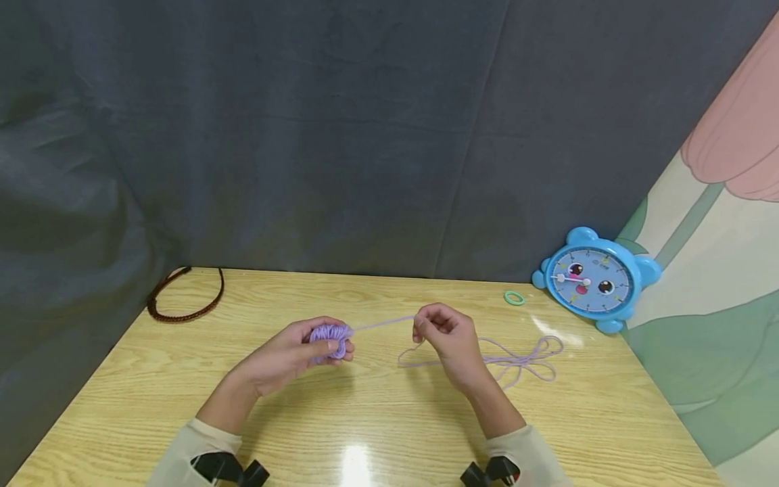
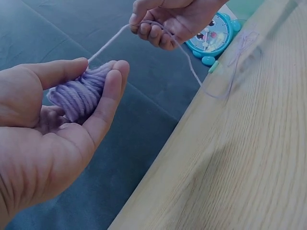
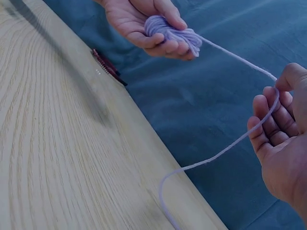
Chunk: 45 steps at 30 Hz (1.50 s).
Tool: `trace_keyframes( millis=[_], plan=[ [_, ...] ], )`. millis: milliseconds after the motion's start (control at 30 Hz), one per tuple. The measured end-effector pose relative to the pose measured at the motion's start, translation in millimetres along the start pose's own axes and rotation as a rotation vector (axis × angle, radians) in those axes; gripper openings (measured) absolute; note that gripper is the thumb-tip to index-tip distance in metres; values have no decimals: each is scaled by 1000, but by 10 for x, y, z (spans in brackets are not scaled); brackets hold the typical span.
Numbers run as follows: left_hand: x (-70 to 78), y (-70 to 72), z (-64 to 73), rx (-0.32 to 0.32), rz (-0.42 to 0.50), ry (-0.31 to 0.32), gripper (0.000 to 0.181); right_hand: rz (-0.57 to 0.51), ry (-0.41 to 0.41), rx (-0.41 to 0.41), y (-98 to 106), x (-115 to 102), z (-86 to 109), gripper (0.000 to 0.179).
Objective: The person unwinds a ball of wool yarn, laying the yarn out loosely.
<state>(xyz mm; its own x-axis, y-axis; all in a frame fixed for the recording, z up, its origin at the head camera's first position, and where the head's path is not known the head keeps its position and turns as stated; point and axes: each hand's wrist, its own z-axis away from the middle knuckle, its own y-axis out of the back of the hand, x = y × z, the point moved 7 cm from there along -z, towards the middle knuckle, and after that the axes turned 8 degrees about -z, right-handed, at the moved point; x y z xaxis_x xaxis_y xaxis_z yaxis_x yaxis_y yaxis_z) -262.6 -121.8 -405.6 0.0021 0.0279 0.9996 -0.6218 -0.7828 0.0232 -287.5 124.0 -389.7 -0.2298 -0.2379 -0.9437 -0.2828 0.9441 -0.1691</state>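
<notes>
Two hands on yarn: my left hand [image 1: 292,353], half closed, grips the purple bundle [image 1: 326,333] between thumb and fingers, well left of the clock [image 1: 590,281]; my right hand [image 1: 452,339], thumb and finger pinched, holds the strand [image 1: 383,323] nearer the clock. I'd judge much is wound; loose loops [image 1: 535,362] on my side of the clock remain. Right wrist view shows strand crossing my curled fingers, hidden in head view, but no clock.
</notes>
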Motion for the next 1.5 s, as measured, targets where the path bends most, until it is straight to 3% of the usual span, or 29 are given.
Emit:
trace_keyframes(
  millis=[333,667,1033,1500],
  plan=[
    [52,45,-9,41,-44,3,44,45,10,62,239,-72,76,9],
    [203,229,44,112,-141,-9,46,7,51,171,547,-233,86,11],
    [241,339,142,165,-160,-16,48,-79,118,220,769,-379,69,17],
    [283,401,169,169,-152,-50,38,-200,187,294,1016,-581,105,20]
  ],
)
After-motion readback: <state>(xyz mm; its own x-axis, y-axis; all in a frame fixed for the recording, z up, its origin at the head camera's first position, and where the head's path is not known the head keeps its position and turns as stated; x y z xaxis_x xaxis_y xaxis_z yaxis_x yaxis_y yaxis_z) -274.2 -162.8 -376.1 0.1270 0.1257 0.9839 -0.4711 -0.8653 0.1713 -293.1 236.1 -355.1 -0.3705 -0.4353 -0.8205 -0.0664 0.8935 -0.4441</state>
